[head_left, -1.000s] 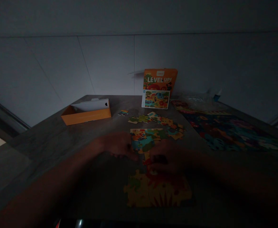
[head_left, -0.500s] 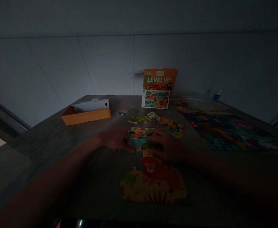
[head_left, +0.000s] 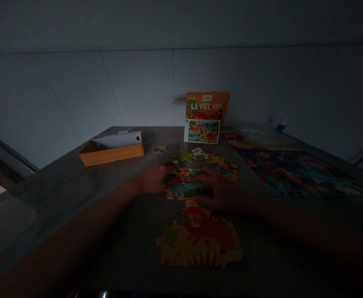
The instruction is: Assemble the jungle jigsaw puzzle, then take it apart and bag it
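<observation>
The scene is very dark. My left hand (head_left: 156, 179) and my right hand (head_left: 216, 188) lie on either side of a joined patch of puzzle pieces (head_left: 185, 187) in the middle of the grey table (head_left: 76, 186). Fingers of both hands rest on that patch, pressed down on it. Nearer to me lies a bigger joined section with a lion (head_left: 200, 238), its top touching the patch. Loose pieces (head_left: 206, 159) are scattered just beyond the hands.
An orange puzzle box lid (head_left: 207, 105) stands against the wall with a picture card (head_left: 201, 130) leaning on it. An open orange box tray (head_left: 111, 149) sits at the left. A large finished puzzle (head_left: 296, 174) covers the right side, with a clear plastic bag (head_left: 256, 130) behind it.
My right hand left the lion section and went up to the smaller patch. My left hand shifted a little farther away onto the patch's left edge. The lion section now lies uncovered.
</observation>
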`<action>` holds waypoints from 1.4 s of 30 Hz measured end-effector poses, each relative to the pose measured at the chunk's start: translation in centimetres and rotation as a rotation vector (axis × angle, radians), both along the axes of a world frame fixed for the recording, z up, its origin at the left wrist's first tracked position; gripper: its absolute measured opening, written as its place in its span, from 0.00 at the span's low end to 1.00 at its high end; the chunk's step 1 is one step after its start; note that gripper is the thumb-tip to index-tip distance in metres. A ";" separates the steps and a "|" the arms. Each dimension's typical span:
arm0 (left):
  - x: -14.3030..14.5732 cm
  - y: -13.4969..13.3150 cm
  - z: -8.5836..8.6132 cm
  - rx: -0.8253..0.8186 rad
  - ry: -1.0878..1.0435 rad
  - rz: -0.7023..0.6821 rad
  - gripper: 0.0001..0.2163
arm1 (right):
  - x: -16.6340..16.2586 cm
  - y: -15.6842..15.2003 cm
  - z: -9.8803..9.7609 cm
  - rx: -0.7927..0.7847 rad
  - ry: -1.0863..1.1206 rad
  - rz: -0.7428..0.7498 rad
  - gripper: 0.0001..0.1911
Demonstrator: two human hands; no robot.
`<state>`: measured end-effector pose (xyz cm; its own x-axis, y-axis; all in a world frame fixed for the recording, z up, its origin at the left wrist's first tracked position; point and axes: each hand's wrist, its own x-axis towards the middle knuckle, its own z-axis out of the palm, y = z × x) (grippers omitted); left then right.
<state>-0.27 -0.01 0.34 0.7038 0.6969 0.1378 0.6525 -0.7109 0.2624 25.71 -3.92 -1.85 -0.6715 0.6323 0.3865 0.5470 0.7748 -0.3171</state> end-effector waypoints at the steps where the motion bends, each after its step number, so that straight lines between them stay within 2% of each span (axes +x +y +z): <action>1: 0.0 0.1 -0.1 -0.001 0.000 -0.011 0.18 | 0.2 0.1 0.2 0.013 -0.018 0.008 0.21; 9: -0.3 0.7 -0.5 0.080 0.002 -0.048 0.13 | 2.7 2.0 1.5 -0.005 -0.168 -0.016 0.21; 16: -0.7 0.8 -0.1 0.047 0.025 -0.023 0.13 | 2.8 2.2 1.0 0.037 -0.181 -0.042 0.20; 23: -0.7 1.0 -0.6 0.060 -0.002 -0.031 0.13 | 2.6 2.3 0.2 0.017 -0.128 -0.070 0.21; 36: -0.1 0.7 -0.8 0.102 -0.059 -0.086 0.11 | 2.5 2.0 0.3 0.101 -0.059 0.074 0.16; 42: -0.1 0.5 -0.7 0.122 -0.062 -0.111 0.13 | 2.1 2.0 0.3 0.107 -0.009 0.129 0.14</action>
